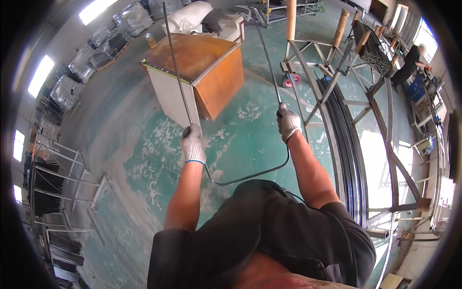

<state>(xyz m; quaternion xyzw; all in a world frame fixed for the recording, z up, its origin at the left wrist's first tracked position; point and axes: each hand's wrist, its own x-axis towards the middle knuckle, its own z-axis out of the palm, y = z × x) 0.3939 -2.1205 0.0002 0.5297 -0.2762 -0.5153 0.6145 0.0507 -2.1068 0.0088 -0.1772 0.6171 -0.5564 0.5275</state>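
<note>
The U-bent metal rod (248, 177) is clasped by left hand (193, 144) and right hand (288, 123), apparently for positioning; steady grips seem needed next.

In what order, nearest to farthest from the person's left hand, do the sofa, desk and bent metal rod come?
From the left hand:
1. Bent metal rod, gripped in it.
2. Desk, straight ahead of it.
3. Sofa, farther ahead, beyond the desk.

The shirt (288, 231) is black and short-sleeved, the knit gloves (194, 145) whitish
</note>
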